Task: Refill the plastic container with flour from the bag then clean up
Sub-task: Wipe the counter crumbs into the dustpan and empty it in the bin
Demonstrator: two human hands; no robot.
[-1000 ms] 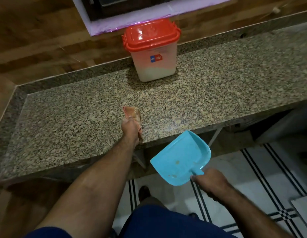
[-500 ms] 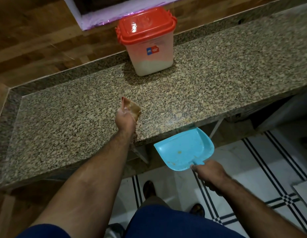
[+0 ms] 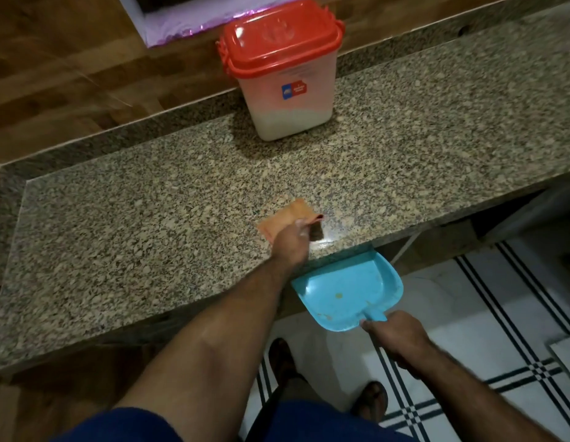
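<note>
lidded container [image 3: 285, 87], flour [image 3: 293, 122] low inside

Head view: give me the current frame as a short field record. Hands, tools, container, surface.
left hand: grips an orange cloth on the granite counter, near its front edge
right hand: holds the handle of a blue dustpan
dustpan position: just below the counter's front edge, pan tucked under the lip
dustpan contents: a few small specks
container: upright at the back of the counter, red lid on, white flour in the lower part
floor: white tile with dark stripes
</note>
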